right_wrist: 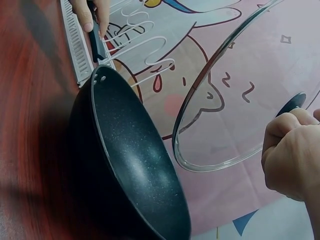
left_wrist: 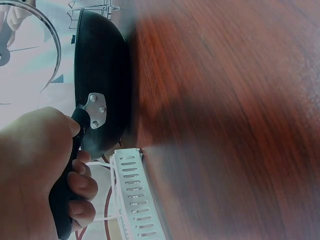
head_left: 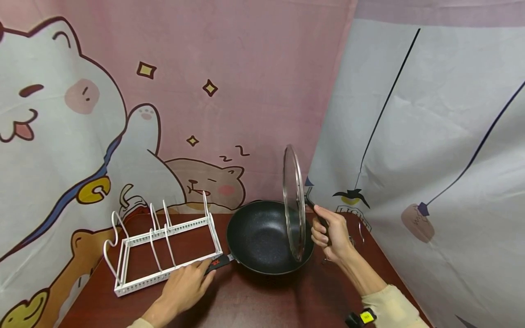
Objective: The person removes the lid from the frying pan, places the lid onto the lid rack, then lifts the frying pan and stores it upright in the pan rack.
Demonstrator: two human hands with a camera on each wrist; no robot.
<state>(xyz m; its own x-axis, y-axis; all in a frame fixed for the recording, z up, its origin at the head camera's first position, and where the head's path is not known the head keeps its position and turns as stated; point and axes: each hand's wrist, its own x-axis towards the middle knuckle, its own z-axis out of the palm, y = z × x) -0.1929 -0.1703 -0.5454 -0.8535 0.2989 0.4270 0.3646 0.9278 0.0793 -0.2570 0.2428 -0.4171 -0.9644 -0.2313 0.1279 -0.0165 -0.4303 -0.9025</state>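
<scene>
A dark speckled wok point(head_left: 262, 237) sits on the table, its inside bare. My left hand point(head_left: 184, 284) grips the wok's black handle point(left_wrist: 62, 200), with fingers curled round it in the left wrist view. Above the wok's right side, a glass lid point(head_left: 294, 205) with a metal rim stands nearly upright on edge. My right hand point(head_left: 334, 232) holds the lid by its black handle point(head_left: 320, 216). In the right wrist view the lid point(right_wrist: 220, 145) is apart from the wok point(right_wrist: 135, 155), and the right hand point(right_wrist: 292, 155) partly covers its knob.
Left of the wok is a white rack point(head_left: 164, 255) with upright wire dividers, close to my left hand. Behind my right hand, a thin metal wire piece point(head_left: 361, 232) shows on the reddish-brown table point(head_left: 262, 300). Printed curtains point(head_left: 254, 91) hang behind and at the right.
</scene>
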